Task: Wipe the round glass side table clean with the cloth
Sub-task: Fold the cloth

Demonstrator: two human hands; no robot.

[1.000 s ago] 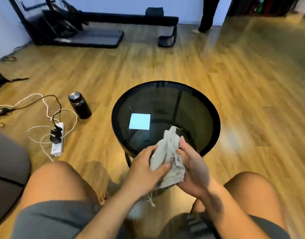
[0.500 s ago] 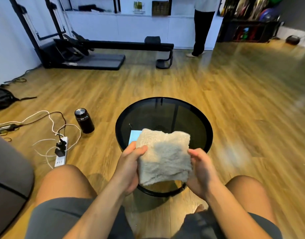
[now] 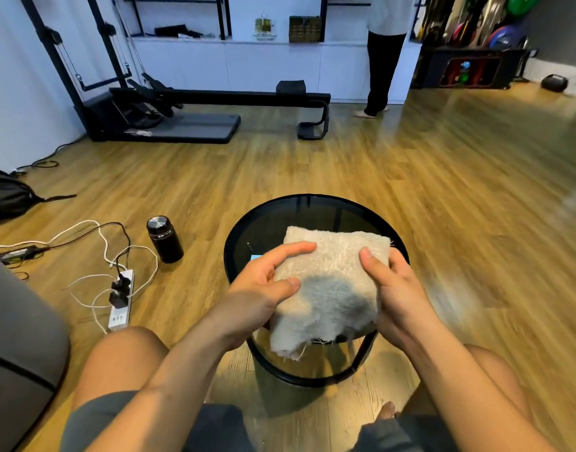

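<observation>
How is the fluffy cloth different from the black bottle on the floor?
The cloth is pale, soft and floppy; the bottle is black, hard and shiny. The cloth is held over the table by the left hand and right hand; the bottle stands upright on the floor, untouched.

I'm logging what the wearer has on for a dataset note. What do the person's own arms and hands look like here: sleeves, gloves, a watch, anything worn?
Both forearms are bare right up to the bottom edge of the picture, so no sleeves show. The left hand and right hand wear no gloves, and no rings, watch or wristband can be seen. The only clothing in view is a pair of grey shorts above bare knees.
</observation>
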